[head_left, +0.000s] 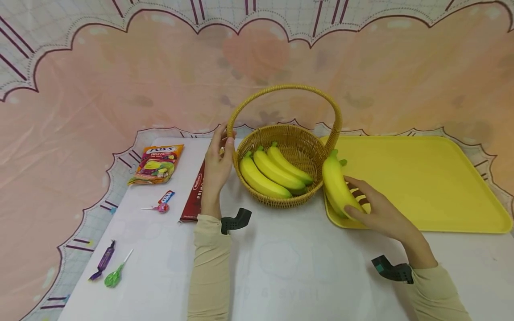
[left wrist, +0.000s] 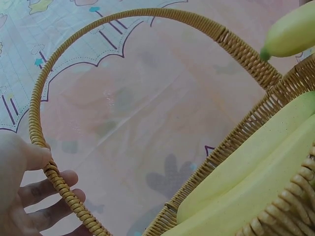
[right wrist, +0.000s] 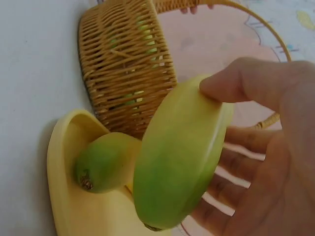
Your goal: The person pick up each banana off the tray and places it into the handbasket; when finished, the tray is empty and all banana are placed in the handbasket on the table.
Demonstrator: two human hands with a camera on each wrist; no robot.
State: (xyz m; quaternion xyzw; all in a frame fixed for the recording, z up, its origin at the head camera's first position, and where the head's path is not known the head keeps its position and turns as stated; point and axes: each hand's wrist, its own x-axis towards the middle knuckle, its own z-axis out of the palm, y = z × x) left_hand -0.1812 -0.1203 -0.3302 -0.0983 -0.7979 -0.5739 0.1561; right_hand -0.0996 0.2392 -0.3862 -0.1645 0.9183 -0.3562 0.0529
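Note:
A wicker basket (head_left: pixel 281 203) with a tall arched handle (head_left: pixel 289 86) stands at the back middle of the table, holding several yellow bananas (head_left: pixel 277 174). My left hand (head_left: pixel 218 167) holds the lower left side of that handle, thumb on one side and fingers on the other, as the left wrist view shows. My right hand (head_left: pixel 379 209) grips another banana (right wrist: pixel 182 157) at the basket's right rim, between thumb and fingers. Beneath it, one more banana (right wrist: pixel 106 162) lies on the near left corner of the yellow tray (head_left: pixel 417 178); in the head view the held banana mostly hides it.
Left of the basket lies a long red box (head_left: pixel 194 196), partly behind my left forearm. Farther left are a bag of fruit candy (head_left: pixel 156 165), a small wrapped candy (head_left: pixel 166 196), a pink lollipop (head_left: pixel 162 207), a purple wrapped candy (head_left: pixel 105 260) and a green lollipop (head_left: pixel 113 278).

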